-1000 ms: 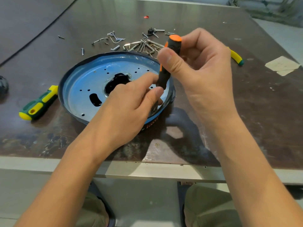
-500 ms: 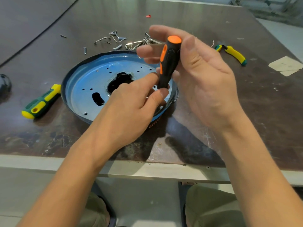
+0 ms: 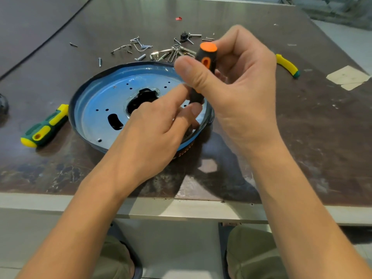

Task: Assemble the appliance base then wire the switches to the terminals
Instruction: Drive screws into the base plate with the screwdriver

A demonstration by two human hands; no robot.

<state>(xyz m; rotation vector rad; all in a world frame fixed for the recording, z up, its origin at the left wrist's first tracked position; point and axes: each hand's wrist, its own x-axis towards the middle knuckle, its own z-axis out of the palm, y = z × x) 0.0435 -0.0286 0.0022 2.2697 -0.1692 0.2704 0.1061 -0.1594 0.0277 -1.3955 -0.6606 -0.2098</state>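
Right hand (image 3: 237,93) grips the orange screwdriver (image 3: 203,71) upright, thumb across the handle. Left hand (image 3: 157,125) pinches its lower end over the near-right part of the blue base plate (image 3: 100,97), which lies flat on the table (image 3: 302,137). Tip and screw hidden. Risk: tilting cams the bit out; the unclamped plate may slide.
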